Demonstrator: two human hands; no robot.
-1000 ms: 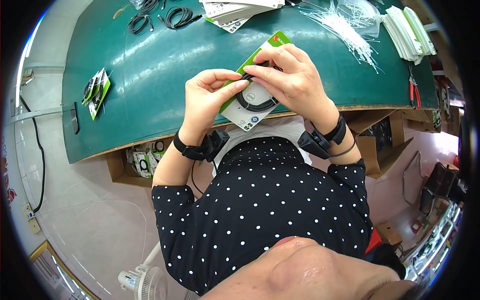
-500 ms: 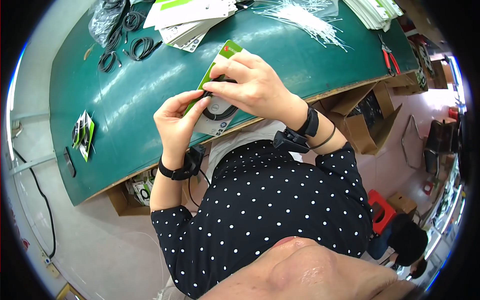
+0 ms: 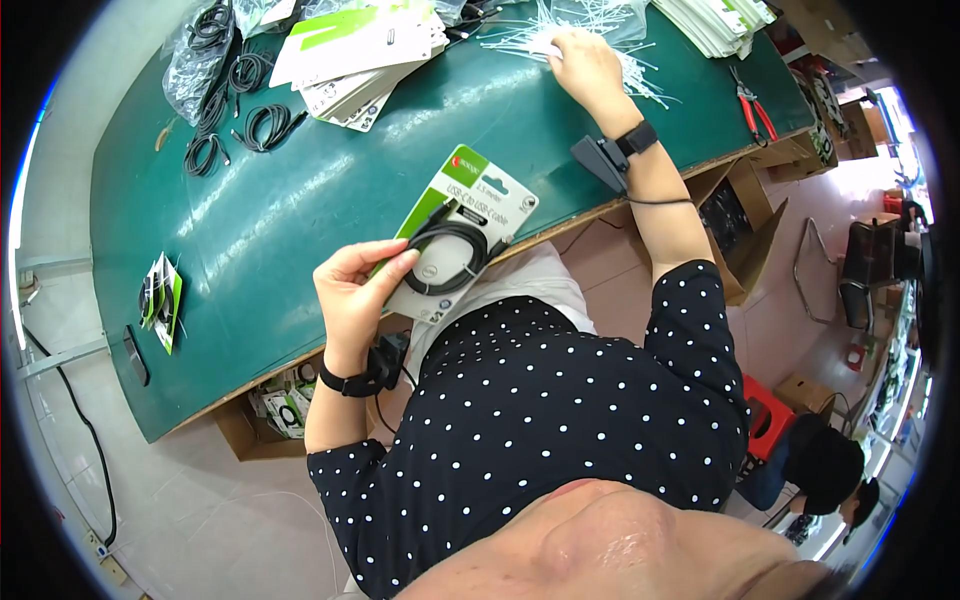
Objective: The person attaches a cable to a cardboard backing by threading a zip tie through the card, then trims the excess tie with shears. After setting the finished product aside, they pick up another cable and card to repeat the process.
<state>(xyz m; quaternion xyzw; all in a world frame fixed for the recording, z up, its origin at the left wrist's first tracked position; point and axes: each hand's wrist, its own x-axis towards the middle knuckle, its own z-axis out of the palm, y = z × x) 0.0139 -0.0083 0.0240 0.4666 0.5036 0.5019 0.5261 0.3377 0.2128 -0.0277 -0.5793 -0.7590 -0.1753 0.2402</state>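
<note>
Left hand (image 3: 352, 288) pinches a green-white card (image 3: 516, 204) bearing black cable (image 3: 484, 248); right hand (image 3: 588, 68) touches white ties (image 3: 638, 78), grip unclear.

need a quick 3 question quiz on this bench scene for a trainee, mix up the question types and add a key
1. Which hand holds the green-and-white card with the coiled black cable?
2. True or false: the red-handled pliers lie to the right of the white cable ties.
3. The right hand is at: A) the loose cable coils; B) the white cable ties; C) the red-handled pliers.

Key: 1. the left hand; 2. true; 3. B.
</note>
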